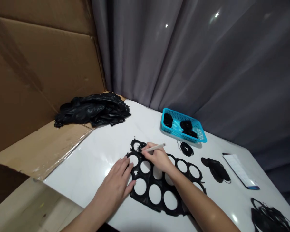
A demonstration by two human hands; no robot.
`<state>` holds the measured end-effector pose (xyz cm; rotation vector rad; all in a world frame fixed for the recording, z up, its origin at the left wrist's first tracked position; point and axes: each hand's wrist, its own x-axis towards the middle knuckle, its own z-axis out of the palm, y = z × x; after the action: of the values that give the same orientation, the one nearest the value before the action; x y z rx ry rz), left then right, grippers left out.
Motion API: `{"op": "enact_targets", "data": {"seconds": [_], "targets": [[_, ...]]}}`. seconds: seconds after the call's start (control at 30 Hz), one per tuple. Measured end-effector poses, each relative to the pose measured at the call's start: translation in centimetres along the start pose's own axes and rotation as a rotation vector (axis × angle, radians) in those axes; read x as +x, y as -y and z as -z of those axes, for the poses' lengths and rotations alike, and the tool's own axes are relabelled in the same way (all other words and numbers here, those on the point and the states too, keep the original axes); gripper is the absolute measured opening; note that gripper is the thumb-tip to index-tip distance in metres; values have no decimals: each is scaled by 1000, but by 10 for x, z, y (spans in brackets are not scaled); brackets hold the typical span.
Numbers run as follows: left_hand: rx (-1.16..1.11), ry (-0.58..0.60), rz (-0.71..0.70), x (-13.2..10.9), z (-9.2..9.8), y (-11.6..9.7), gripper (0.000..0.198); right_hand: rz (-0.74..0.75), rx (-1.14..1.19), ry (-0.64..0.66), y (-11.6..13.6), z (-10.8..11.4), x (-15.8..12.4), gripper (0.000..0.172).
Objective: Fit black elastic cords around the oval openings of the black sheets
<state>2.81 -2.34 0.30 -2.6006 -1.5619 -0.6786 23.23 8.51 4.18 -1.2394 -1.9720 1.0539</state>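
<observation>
1. Black, floppy sheet with round holes [162, 187]: it lies on the white worktop [145, 122], beneath the right grip [159, 158] and reaching from the left grip [116, 180] out to the right of both.
2. Grasping: the right grip pinches a white pen-like tool [156, 148], its back end slanting up to the right. The dark tip sits just left of the fingers, at the corner hole farthest from the body. Whether it touches the rim is too small to tell.
3. Released: the left grip clasps nothing; its fingers lie spread over the sheet's left edge, nearer the body than the tip. Firm, flat pressure there should stop such thin material from creeping or bunching.
4. A short hold near the tool's tip should steer best. Light strokes along the rim, not across the narrow strips between holes, would lessen the risk of tearing.
5. The working corner extends past the left fingers; bracing closer to it, clear of the tip, would probably steady it.
6. Beyond the right grip, the blue basket [180, 136] and black coil [186, 149] stand apart from the sheet, leaving elbow room.
</observation>
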Motion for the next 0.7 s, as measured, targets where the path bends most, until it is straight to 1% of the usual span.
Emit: {"op": "enact_targets", "data": {"seconds": [0.1,0.2,0.33,0.53,0.63,0.7], "targets": [[39,-4,-24,-16,2,-6,46,44,12,102,7,-21,-18,12],[60,-14,-42,-23,-1,-7,49,81,-39,111,7,-31,-26,13],[76,-21,-35,-26,-5,-7,49,81,-35,100,2,-35,-29,11],[80,-16,-27,-27,-6,-8,47,112,-60,101,2,-35,-29,15],[84,-19,-28,-27,-6,-8,48,150,-106,92,4,-36,-33,16],[91,-23,-31,-27,-6,-8,47,204,-168,100,4,-39,-39,13]]}}
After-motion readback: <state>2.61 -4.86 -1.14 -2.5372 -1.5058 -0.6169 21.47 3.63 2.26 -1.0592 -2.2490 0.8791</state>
